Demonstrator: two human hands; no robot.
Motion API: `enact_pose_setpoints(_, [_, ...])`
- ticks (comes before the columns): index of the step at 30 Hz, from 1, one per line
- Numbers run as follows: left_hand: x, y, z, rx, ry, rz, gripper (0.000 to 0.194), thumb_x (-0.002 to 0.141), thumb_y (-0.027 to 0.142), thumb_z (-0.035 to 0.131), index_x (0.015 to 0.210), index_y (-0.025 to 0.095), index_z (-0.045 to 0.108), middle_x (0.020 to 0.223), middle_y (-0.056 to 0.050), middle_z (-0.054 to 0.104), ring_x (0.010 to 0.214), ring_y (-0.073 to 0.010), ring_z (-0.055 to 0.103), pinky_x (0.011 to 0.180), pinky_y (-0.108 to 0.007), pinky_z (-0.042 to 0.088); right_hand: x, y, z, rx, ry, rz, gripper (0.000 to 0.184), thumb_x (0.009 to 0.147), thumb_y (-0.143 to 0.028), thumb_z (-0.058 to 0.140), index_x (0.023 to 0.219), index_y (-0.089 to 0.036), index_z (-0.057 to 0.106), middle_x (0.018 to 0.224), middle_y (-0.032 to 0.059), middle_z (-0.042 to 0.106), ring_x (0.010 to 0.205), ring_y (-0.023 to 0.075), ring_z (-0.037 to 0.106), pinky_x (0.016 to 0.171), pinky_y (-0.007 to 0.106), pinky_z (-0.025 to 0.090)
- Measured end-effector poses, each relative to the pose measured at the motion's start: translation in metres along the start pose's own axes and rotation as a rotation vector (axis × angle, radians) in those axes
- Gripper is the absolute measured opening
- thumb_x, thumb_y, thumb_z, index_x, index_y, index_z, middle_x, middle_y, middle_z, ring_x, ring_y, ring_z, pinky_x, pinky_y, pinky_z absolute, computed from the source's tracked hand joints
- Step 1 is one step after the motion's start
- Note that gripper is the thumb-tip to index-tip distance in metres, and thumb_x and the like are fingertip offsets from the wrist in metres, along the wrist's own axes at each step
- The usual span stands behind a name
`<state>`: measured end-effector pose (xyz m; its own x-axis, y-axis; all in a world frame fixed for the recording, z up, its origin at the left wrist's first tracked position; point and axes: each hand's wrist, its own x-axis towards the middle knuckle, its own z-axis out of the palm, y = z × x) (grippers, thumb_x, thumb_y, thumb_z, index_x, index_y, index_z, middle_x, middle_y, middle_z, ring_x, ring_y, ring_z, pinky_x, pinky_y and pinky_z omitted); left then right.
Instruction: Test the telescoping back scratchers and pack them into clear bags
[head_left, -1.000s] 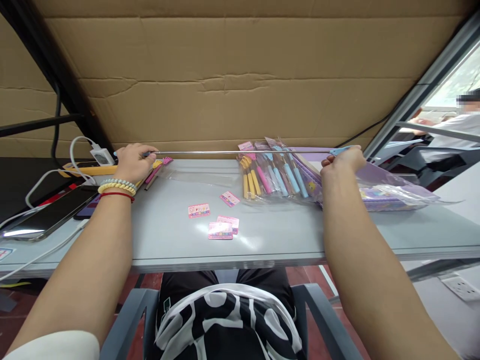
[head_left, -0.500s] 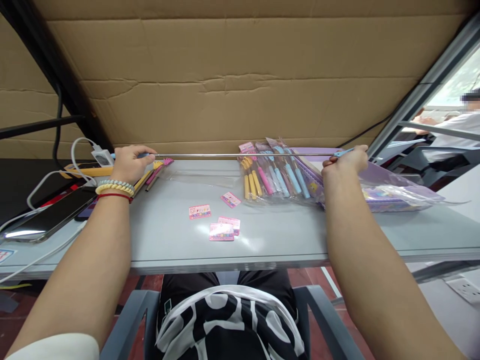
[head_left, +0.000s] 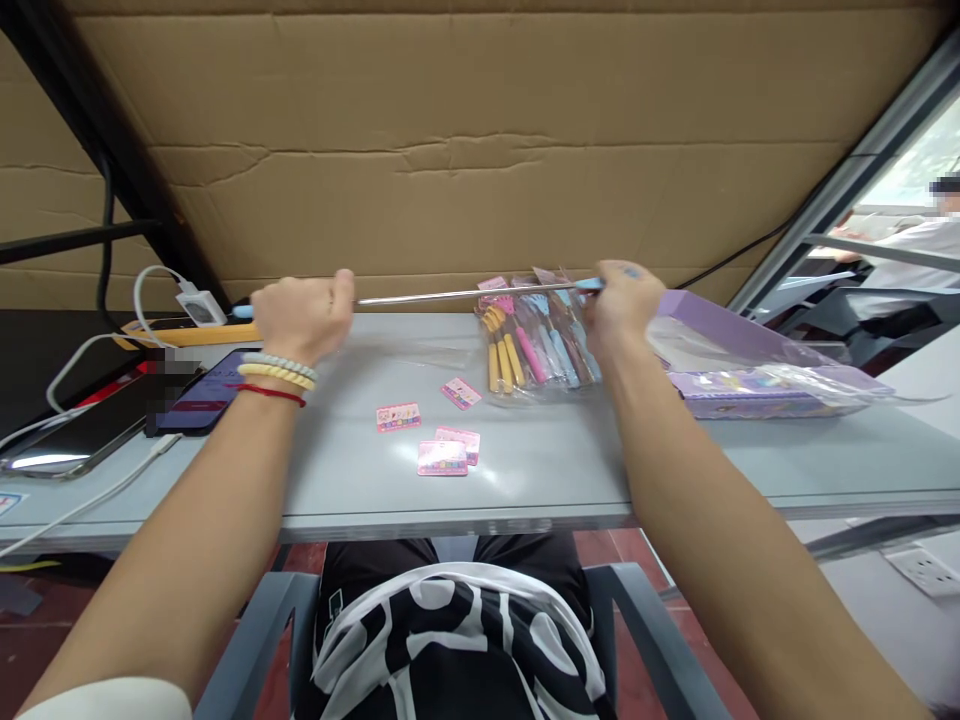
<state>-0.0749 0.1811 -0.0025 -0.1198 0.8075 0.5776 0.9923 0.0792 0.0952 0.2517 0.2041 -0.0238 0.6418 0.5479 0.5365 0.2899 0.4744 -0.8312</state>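
A light-blue back scratcher with an extended thin metal rod [head_left: 465, 295] spans the space between my two hands, just above the back of the desk. My left hand [head_left: 304, 318] is closed around its left part; a light-blue end shows beyond the wrist. My right hand [head_left: 626, 300] grips the light-blue end on the right, a bit higher than the left. Behind and below the rod lie several bagged back scratchers [head_left: 536, 350] in yellow, pink and blue, partly covered by my right hand. Several small pink cards [head_left: 442, 459] lie on the desk nearer to me.
A purple open box [head_left: 772, 395] with clear plastic over it lies at the right. Phones [head_left: 202, 395], white cables and a white charger [head_left: 201, 305] are on the left. A cardboard panel [head_left: 465, 200] stands behind the grey desk [head_left: 540, 485]. Another person sits far right.
My hands have come closer together, the right moving left and the left moving right. The exposed rod between them is shorter and now slopes slightly. More of the phone and purple box shows.
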Motion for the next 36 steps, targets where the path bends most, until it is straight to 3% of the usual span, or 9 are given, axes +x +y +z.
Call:
enact_pose_setpoints(2, [-0.009, 0.019, 0.0, -0.026, -0.014, 0.06, 0.07, 0.092, 0.05, 0.015, 0.091, 0.014, 0.075, 0.085, -0.016, 0.07, 0.089, -0.0319, 0.062, 0.07, -0.036, 0.035, -0.03, -0.012, 0.019, 0.054, -0.181, 0.11, 0.018, 0.078, -0.033, 0.056, 0.069, -0.019, 0.049, 0.051, -0.005, 0.046, 0.041, 0.008, 0.042, 0.043, 0.023, 0.033])
enact_pose_setpoints(6, [-0.022, 0.036, -0.003, -0.043, -0.02, 0.055, 0.07, 0.092, 0.048, 0.014, 0.083, 0.013, 0.075, 0.079, -0.016, 0.069, 0.085, -0.0325, 0.064, 0.071, -0.037, 0.037, -0.075, -0.03, 0.035, 0.156, -0.399, 0.043, 0.021, 0.08, -0.037, 0.057, 0.072, -0.019, 0.049, 0.052, -0.0033, 0.053, 0.046, 0.0087, 0.047, 0.047, 0.022, 0.036])
enact_pose_setpoints(14, [-0.042, 0.056, -0.004, -0.14, -0.056, 0.208, 0.074, 0.095, 0.048, 0.011, 0.077, 0.014, 0.074, 0.069, -0.015, 0.068, 0.073, -0.029, 0.065, 0.062, -0.034, 0.036, -0.12, -0.042, 0.039, 0.28, -0.775, -0.007, 0.034, 0.084, -0.051, 0.055, 0.096, -0.023, 0.041, 0.058, -0.0046, 0.06, 0.05, 0.0087, 0.05, 0.048, 0.021, 0.035])
enact_pose_setpoints(17, [-0.042, 0.056, 0.002, -0.157, -0.069, 0.253, 0.073, 0.095, 0.047, 0.009, 0.076, 0.015, 0.073, 0.067, -0.014, 0.067, 0.069, -0.0282, 0.065, 0.059, -0.034, 0.035, -0.128, -0.042, 0.041, 0.31, -0.836, -0.015, 0.038, 0.084, -0.054, 0.055, 0.1, -0.024, 0.039, 0.061, -0.0048, 0.06, 0.05, 0.0084, 0.05, 0.047, 0.02, 0.035])
enact_pose_setpoints(20, [-0.04, 0.052, 0.01, -0.157, -0.039, 0.32, 0.068, 0.096, 0.046, 0.013, 0.079, 0.015, 0.07, 0.068, -0.013, 0.068, 0.069, -0.0267, 0.065, 0.057, -0.033, 0.033, -0.126, -0.039, 0.045, 0.277, -0.778, 0.03, 0.04, 0.083, -0.059, 0.054, 0.096, -0.023, 0.041, 0.056, -0.0066, 0.056, 0.045, 0.0075, 0.048, 0.044, 0.019, 0.033])
enact_pose_setpoints(24, [-0.042, 0.053, 0.018, -0.182, -0.01, 0.507, 0.05, 0.096, 0.043, 0.025, 0.088, 0.016, 0.066, 0.08, -0.01, 0.069, 0.073, -0.0241, 0.065, 0.055, -0.031, 0.031, -0.115, -0.034, 0.049, 0.274, -0.666, 0.174, 0.044, 0.08, -0.064, 0.054, 0.088, -0.022, 0.043, 0.047, -0.0083, 0.051, 0.035, 0.0064, 0.04, 0.037, 0.019, 0.029])
enact_pose_setpoints(28, [-0.045, 0.059, 0.022, -0.171, -0.017, 0.638, 0.037, 0.095, 0.033, 0.03, 0.102, 0.017, 0.064, 0.095, -0.009, 0.07, 0.081, -0.0236, 0.065, 0.055, -0.032, 0.031, -0.107, -0.029, 0.051, 0.262, -0.555, 0.274, 0.037, 0.08, -0.055, 0.06, 0.084, -0.021, 0.046, 0.044, -0.0089, 0.049, 0.033, 0.0058, 0.036, 0.035, 0.019, 0.026])
enact_pose_setpoints(32, [-0.04, 0.06, 0.024, -0.161, -0.045, 0.661, 0.035, 0.095, 0.028, 0.031, 0.108, 0.02, 0.062, 0.099, -0.008, 0.07, 0.082, -0.0234, 0.064, 0.055, -0.032, 0.031, -0.097, -0.024, 0.051, 0.239, -0.403, 0.212, 0.021, 0.084, -0.039, 0.059, 0.083, -0.019, 0.052, 0.049, -0.008, 0.047, 0.039, 0.0056, 0.043, 0.04, 0.018, 0.031])
enact_pose_setpoints(36, [-0.021, 0.041, 0.028, -0.184, -0.03, 0.6, 0.031, 0.093, 0.026, 0.035, 0.103, 0.021, 0.063, 0.098, -0.008, 0.07, 0.09, -0.0245, 0.062, 0.064, -0.034, 0.035, -0.069, -0.02, 0.043, 0.227, -0.163, 0.184, 0.018, 0.085, -0.037, 0.056, 0.086, -0.019, 0.053, 0.057, -0.0067, 0.048, 0.042, 0.0062, 0.047, 0.041, 0.019, 0.035])
